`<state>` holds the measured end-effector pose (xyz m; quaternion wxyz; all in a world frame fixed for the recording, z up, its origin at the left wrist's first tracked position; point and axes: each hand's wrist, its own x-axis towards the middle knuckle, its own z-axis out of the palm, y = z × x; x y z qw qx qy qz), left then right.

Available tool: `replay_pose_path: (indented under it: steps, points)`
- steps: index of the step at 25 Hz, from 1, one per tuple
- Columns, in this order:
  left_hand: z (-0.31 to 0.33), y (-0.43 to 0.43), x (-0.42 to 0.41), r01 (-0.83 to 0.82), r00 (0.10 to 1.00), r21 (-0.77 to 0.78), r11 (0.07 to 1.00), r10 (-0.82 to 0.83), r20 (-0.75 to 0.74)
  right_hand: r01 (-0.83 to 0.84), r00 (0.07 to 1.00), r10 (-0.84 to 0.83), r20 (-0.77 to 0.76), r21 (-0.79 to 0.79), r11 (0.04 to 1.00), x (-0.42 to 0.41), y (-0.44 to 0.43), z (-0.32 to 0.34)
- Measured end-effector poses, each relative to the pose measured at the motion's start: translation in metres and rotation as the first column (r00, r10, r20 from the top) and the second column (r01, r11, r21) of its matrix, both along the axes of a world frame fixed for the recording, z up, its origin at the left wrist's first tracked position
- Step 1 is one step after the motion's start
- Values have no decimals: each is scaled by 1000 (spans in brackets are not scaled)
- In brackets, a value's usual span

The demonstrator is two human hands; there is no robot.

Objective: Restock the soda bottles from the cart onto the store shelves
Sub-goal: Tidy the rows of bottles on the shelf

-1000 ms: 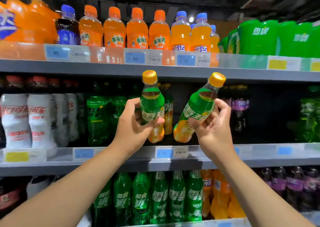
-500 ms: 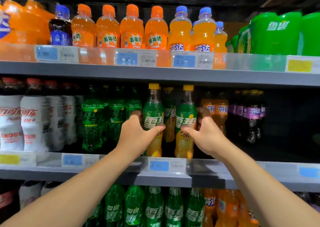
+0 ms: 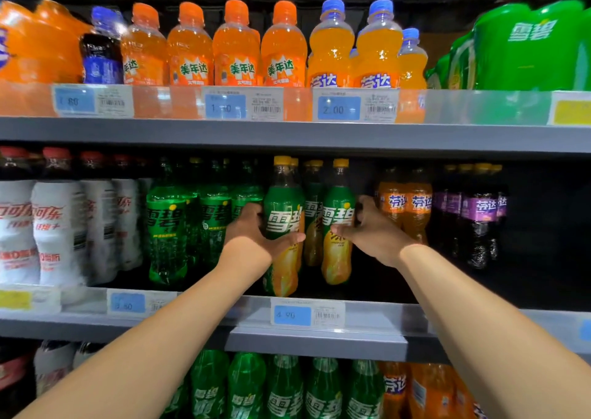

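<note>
On the middle shelf [image 3: 367, 319], close to its front rail, two green-and-orange soda bottles stand upright side by side, each in one of my hands. My left hand [image 3: 252, 233] wraps the left bottle [image 3: 283, 214] at the label band, thumb across the front. My right hand [image 3: 374, 230] clasps the right bottle [image 3: 339, 201] at the same height, thumb forward, fingers behind it. The hands are apart, and another yellow-capped bottle [image 3: 313, 214] shows between them, farther back.

Both bottles look sealed and full, so I judge them fairly heavy, stiff under the fingers, and a little slick on the wrap. The label band seems the best place to hold, better than the narrow neck.

Left of them is a row of plain green bottles [image 3: 166, 226], then white cola bottles [image 3: 57, 226]. To the right stand orange bottles [image 3: 404, 207] and purple ones [image 3: 479, 214], with dark space beyond. A blue price tag [image 3: 307, 314] sits on the rail below my bottles. Above, the top shelf [image 3: 287, 135] carries small orange sodas [image 3: 236, 44]. More green bottles [image 3: 281, 399] fill the shelf below. No cart is in view.
</note>
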<state>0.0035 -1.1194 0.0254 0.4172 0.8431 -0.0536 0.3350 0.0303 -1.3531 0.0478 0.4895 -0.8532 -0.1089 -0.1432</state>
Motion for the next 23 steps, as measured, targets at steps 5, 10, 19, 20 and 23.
replay_pose_path:
  steps: [5, 10, 19, 20, 23]
  points:
    - [-2, 0, 15, -47, 997, 35, 998, 50, -67, -5, 999, 4, 44, 20, 1000, 18, 5, -8]
    - [-7, 3, 19, -61, 996, 29, 998, 62, -67, 35, 994, -28, 102, -63, 997, 26, 10, -24]
    - [-9, 5, 14, 68, 996, -108, 992, -74, -59, -11, 997, 23, 79, -159, 987, 28, 13, -31]
    - [-10, 6, 15, 79, 995, -115, 990, -86, -57, -15, 996, 30, 85, -174, 985, 27, 14, -31]
    - [-12, 7, 18, 105, 992, -135, 985, -113, -59, -29, 996, 43, 78, -177, 984, 27, 13, -31]
